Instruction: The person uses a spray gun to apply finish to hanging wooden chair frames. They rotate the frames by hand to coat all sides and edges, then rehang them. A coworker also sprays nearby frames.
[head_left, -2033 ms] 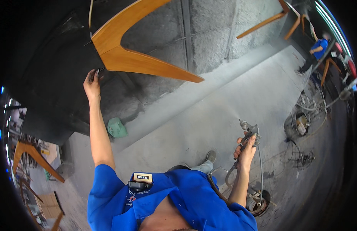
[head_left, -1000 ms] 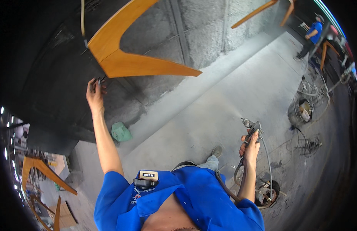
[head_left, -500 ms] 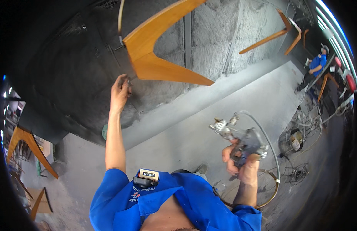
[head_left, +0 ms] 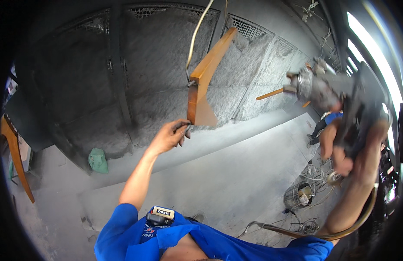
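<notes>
A varnished V-shaped wooden piece (head_left: 200,82), like a chair leg frame, hangs from a wire and now shows mostly its narrow edge. At its lower corner my left hand (head_left: 172,135) has its fingertips pinched together against the wood. My right hand (head_left: 338,150) is raised at the right and grips a spray gun (head_left: 325,89), blurred by motion. The gun's nozzle end points left, toward the hanging piece. From below the gun a hose (head_left: 362,224) curves down past my forearm.
A dusty, dark filter wall (head_left: 162,56) stands behind the piece. Another wooden piece (head_left: 18,161) is at the far left, and one more (head_left: 270,93) hangs farther right. A green bag (head_left: 97,160), a metal bucket (head_left: 298,195) and a co-worker in blue (head_left: 329,119) are also around.
The wooden piece has turned from broad side to edge. My left hand has moved right and meets its lower corner. My right hand has lifted the spray gun up and right.
</notes>
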`<state>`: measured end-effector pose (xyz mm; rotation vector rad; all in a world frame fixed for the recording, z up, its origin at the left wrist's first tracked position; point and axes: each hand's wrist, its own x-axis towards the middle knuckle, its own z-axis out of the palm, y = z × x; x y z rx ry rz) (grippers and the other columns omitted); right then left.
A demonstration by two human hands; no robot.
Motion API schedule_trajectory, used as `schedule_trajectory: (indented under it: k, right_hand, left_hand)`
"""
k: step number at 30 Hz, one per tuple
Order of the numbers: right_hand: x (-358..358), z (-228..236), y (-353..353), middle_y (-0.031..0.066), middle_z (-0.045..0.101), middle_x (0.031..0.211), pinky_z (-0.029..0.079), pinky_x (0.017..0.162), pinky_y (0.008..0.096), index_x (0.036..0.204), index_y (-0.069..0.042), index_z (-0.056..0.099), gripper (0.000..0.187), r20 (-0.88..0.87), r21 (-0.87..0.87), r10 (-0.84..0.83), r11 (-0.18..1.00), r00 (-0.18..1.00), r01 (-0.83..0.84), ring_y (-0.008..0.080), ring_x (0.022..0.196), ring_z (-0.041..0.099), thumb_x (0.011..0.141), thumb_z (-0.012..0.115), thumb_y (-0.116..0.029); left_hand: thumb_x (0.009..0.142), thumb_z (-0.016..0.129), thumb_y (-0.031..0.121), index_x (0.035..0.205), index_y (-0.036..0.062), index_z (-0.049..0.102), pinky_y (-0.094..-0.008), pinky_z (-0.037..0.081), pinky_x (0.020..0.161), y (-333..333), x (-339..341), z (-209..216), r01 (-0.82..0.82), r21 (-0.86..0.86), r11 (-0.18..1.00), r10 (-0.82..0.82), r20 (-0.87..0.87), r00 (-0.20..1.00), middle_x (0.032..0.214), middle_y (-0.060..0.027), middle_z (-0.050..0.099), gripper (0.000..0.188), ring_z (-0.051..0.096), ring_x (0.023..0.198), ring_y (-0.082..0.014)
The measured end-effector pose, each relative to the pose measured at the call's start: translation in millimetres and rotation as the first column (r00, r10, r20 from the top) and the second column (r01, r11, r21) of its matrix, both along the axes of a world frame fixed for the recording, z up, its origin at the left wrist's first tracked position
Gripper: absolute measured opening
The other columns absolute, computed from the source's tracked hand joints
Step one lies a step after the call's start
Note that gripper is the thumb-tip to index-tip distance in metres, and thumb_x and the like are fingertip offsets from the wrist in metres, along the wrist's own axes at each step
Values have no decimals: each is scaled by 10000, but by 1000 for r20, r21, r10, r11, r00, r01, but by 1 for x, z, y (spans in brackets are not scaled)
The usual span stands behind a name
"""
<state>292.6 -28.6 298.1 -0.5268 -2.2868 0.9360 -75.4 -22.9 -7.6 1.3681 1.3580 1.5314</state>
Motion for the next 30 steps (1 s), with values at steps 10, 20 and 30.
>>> schedule_trajectory:
  k: [10,20,30]
  right_hand:
    - [-93,78,69,-26,554,729,251,355,199,1282,-18,632,815,-60,372,-439,824,897,428,12,380,297,993,390,-741]
    - [-156,93,160,-32,542,716,303,398,215,1172,-37,666,761,-136,387,-341,846,930,366,31,433,349,985,432,-736]
    - [-22,1,-5,5,600,722,292,422,222,1258,1,599,615,64,397,-365,863,929,312,45,432,372,1080,368,-540]
  left_hand:
    - [1019,586,140,1224,-42,683,-276,494,560,12,35,-12,-134,168,977,154,-115,981,875,-78,752,291,589,606,-94]
    - [1015,584,120,1253,-40,671,-311,521,627,15,31,-14,-317,188,930,356,-240,903,939,-143,767,300,658,652,-146]
    - [1001,596,107,1261,-27,681,-332,544,650,77,8,-46,-246,349,904,348,-268,899,1004,-183,767,304,658,619,-174]
